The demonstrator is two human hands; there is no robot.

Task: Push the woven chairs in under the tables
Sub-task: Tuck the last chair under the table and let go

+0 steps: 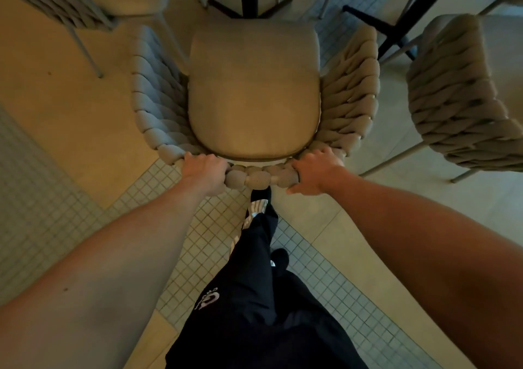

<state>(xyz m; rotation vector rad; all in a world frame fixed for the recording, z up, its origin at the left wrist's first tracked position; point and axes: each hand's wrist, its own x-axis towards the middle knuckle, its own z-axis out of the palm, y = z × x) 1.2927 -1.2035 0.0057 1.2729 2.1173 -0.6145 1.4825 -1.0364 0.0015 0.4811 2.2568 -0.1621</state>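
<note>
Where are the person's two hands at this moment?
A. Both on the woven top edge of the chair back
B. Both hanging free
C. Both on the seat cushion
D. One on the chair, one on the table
A: the left hand and the right hand each hold a grip on the woven back rim of the middle chair, one on each side.

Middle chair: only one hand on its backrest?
No. Left hand and right hand both grip the middle chair backrest.

head cam | 1 view | faces steeply down, forward | close over woven chair point(254, 94)
</note>
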